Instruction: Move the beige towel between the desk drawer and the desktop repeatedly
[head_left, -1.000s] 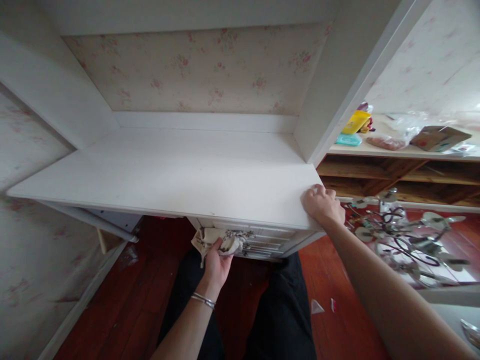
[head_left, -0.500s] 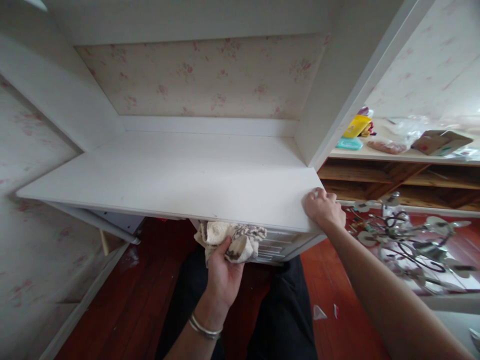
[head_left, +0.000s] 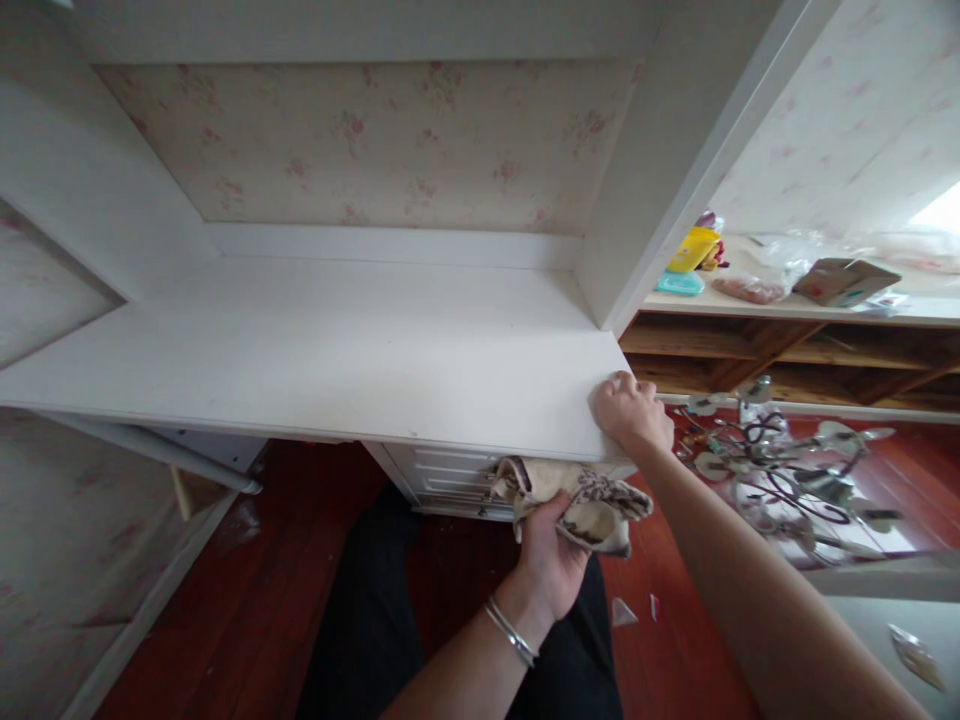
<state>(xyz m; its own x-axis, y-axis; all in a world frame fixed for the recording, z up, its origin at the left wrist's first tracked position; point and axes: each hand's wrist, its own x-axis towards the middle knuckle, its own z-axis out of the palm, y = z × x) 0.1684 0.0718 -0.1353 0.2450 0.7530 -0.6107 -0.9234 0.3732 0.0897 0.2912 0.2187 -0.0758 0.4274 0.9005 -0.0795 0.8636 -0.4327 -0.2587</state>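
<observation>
My left hand (head_left: 551, 555), with a bracelet at the wrist, is closed round a crumpled beige and brown cloth (head_left: 581, 495). It presses the cloth against the white drawer front (head_left: 442, 480) just below the desk's front edge. My right hand (head_left: 630, 412) grips the right front corner of the white desk top (head_left: 337, 350), fingers curled over the edge.
A side panel rises at the desk's right. Beyond it, a wooden shelf unit (head_left: 787, 345) carries a yellow box (head_left: 690, 248), a cardboard box (head_left: 844, 280) and bags. A metal chandelier (head_left: 780, 465) lies on the red wooden floor (head_left: 247, 590). My dark trousers show below.
My left hand has slid the cloth to the right along the drawer front, from the middle to under the right corner. My right hand has stayed on the corner.
</observation>
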